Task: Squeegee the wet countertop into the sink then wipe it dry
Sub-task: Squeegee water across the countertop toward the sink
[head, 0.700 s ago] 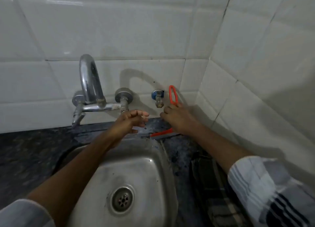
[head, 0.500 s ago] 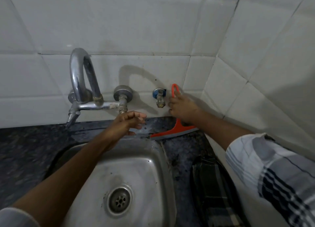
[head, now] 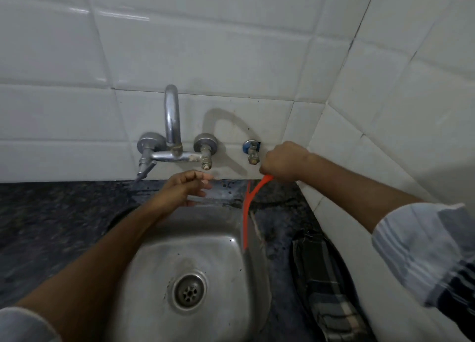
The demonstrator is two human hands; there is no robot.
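My right hand grips the handle of an orange squeegee near the back wall, right of the small blue valve. The blade points toward me, edge-on, along the right rim of the steel sink. My left hand hovers with loosely curled fingers over the wet strip of dark stone countertop behind the sink, holding nothing. A folded checked cloth lies on the counter to the right of the sink.
A chrome wall tap with two knobs arches over the sink's back edge. A small blue valve sticks out of the white tiled wall. The tiled side wall closes off the counter on the right.
My right hand turned the squeegee from lying crosswise behind the sink to pointing toward me along the sink's right rim. The left hand barely moved. The view shifted.
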